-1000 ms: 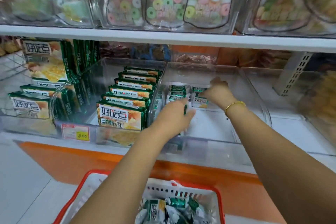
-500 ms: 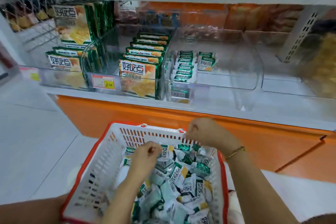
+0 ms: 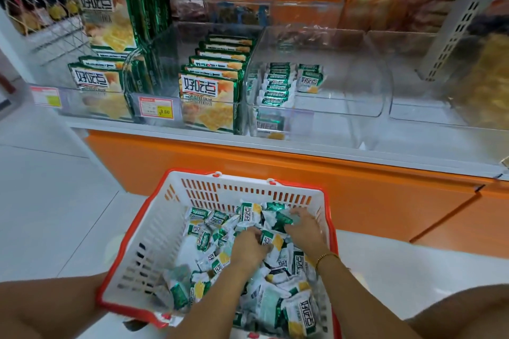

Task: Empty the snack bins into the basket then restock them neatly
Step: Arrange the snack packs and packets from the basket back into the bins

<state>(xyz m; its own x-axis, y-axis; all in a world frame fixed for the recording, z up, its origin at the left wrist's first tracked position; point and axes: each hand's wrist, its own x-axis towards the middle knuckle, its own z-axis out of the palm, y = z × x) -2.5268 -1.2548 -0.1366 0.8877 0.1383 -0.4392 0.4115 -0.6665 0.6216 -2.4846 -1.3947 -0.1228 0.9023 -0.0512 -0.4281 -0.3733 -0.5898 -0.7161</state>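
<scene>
The red-rimmed white basket sits low in front of the person, heaped with small green, white and yellow snack packets. Both hands are down inside the basket, on the far half of the heap. The left hand is near the basket's middle, fingers curled down into the pile and gripping some of the snack packets. The right hand lies just beside it, towards the basket's right wall, fingers bent and spread over the wrappers with the tips hidden; I cannot tell whether it has hold of anything. A gold bracelet circles that wrist. Above and beyond the basket, a clear bin stands on the shelf, holding 1 neat row of packets along its left side and a few more just beside that row. Up and left of the basket, another bin holds upright green cracker boxes, with a price tag on its front.
</scene>
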